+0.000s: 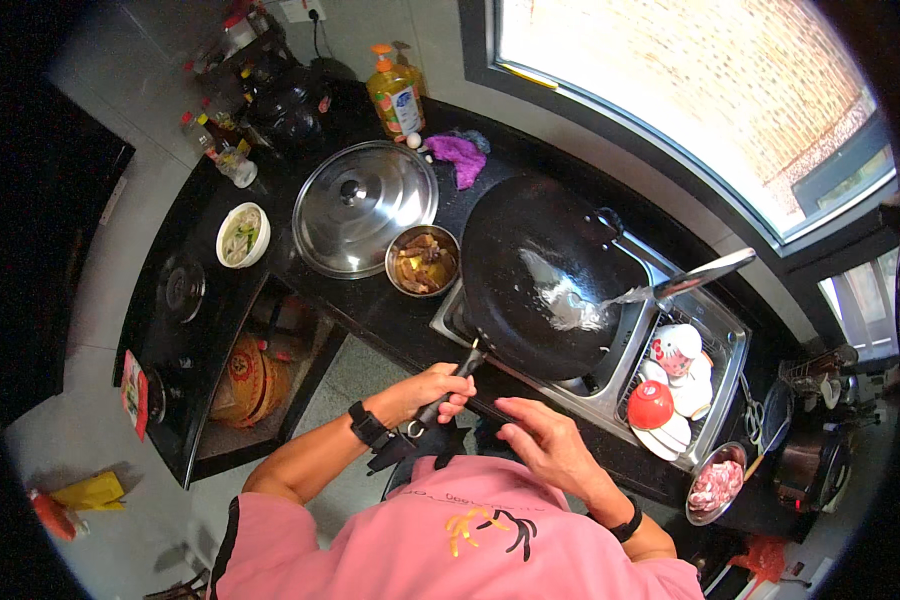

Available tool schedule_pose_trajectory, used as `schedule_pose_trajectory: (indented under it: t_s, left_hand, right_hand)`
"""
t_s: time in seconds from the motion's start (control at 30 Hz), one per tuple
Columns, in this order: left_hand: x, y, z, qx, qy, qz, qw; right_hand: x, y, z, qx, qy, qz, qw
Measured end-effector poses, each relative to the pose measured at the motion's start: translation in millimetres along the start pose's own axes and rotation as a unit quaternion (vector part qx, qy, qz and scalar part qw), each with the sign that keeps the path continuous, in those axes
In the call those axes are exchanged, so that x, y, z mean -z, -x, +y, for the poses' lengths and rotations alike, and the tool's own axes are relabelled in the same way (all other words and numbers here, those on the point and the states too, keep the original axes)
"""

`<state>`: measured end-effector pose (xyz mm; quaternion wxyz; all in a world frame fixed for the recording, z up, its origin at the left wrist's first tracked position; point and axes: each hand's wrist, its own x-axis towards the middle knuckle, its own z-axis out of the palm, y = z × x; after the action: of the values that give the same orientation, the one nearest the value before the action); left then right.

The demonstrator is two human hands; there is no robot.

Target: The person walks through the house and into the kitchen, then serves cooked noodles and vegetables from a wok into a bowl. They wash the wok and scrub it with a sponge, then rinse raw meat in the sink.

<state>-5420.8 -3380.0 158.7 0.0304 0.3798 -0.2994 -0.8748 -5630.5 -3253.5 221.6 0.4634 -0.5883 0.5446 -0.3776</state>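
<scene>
My left hand (431, 391) is closed around the black handle of a large dark wok (510, 247), which rests tilted over the steel sink. Water runs from the faucet (705, 274) into the wok and pools on its right side. My right hand (544, 442) is held out below the wok near the counter's front edge, with its fingers apart and nothing in it. Just left of the wok stands a steel bowl (422, 261) of brown food pieces in liquid. Beside that bowl lies a large steel lid (360, 206) with a black knob.
The right basin holds a rack with a red bowl (650, 405) and white dishes. A bowl of raw meat (716, 487) stands beyond it. At the back are a pump bottle (396, 97) and a purple cloth (461, 157). A white bowl (243, 235) of food stands left.
</scene>
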Motion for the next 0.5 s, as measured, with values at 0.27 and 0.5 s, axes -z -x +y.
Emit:
schedule_pose_trajectory:
  t_s: [0.27, 0.5]
  left_hand:
    - [47.0, -23.2, 11.9, -0.044, -0.054, -0.134, 0.989]
    - [84.9, -68.1, -2.9, 0.034, -0.052, -0.131, 0.989]
  right_hand:
    - [-63.1, -154.7, -94.7, -0.018, -0.335, 0.024, 0.942]
    - [-99.3, -381.8, -65.0, 0.107, -0.222, 0.178, 0.953]
